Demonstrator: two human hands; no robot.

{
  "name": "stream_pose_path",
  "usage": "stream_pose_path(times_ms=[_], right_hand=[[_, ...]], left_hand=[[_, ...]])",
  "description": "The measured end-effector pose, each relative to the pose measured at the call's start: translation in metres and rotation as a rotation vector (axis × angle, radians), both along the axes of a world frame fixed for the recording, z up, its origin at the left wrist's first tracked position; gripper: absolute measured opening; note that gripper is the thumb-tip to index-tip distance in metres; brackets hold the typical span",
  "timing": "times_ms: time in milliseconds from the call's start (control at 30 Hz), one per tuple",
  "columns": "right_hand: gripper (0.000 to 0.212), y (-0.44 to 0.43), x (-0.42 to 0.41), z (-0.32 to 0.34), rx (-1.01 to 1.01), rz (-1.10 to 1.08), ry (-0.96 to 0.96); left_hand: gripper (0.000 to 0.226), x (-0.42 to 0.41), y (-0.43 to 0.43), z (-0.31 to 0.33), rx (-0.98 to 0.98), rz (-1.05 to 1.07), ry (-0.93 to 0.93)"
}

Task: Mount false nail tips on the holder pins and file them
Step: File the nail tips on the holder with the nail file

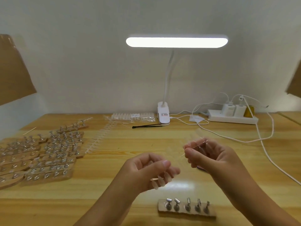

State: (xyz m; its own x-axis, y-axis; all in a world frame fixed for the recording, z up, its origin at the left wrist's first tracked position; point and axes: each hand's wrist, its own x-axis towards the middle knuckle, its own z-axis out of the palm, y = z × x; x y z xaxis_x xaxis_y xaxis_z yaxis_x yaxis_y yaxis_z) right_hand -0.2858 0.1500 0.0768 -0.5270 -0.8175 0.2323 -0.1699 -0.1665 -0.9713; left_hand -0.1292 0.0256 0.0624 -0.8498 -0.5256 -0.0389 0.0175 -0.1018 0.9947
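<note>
My left hand (146, 170) is curled and holds several clear false nail tips (160, 181) that stick out below its fingers. To its right and slightly farther off, my right hand (210, 155) pinches a clear strip of nail tips (197, 136); the strip is blurred and reaches up and left from the fingers. Near the table's front edge, below both hands, lies a wooden holder (187, 212) with several upright metal pins (188, 203), all bare.
Many more wooden pin holders (45, 154) cover the left of the table, with a loose tip strip (99, 137) beside them. At the back lie bagged tips (133, 116), a black tool (147, 126), a clip lamp (163, 115) and a power strip (232, 118) with trailing white cables (267, 154).
</note>
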Motion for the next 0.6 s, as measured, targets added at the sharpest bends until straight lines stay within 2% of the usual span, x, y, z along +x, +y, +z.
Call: stream_pose_path(times_ms=[100,200,300,433,500,600], right_hand=[[0.026,0.001,0.002,0.002,-0.020,0.013,0.100],[0.027,0.002,0.006,0.000,-0.009,0.022,0.273],[0.012,0.003,0.005,-0.001,0.001,0.031,0.386],[0.012,0.004,0.006,-0.001,0.016,0.010,0.478],[0.011,0.004,0.008,-0.004,-0.005,-0.104,0.657],[0.018,0.005,0.011,-0.008,-0.092,-0.273,1.121]], left_hand=[[0.033,0.004,-0.001,0.006,-0.190,0.038,-0.048],[0.023,0.004,0.003,0.005,-0.334,0.068,-0.097],[0.013,0.002,0.007,0.004,-0.347,0.059,-0.092],[0.011,0.002,0.012,0.001,-0.316,0.073,-0.084],[0.017,0.002,0.016,0.000,-0.287,0.082,-0.069],[0.026,0.001,0.019,-0.001,-0.235,0.105,-0.047]])
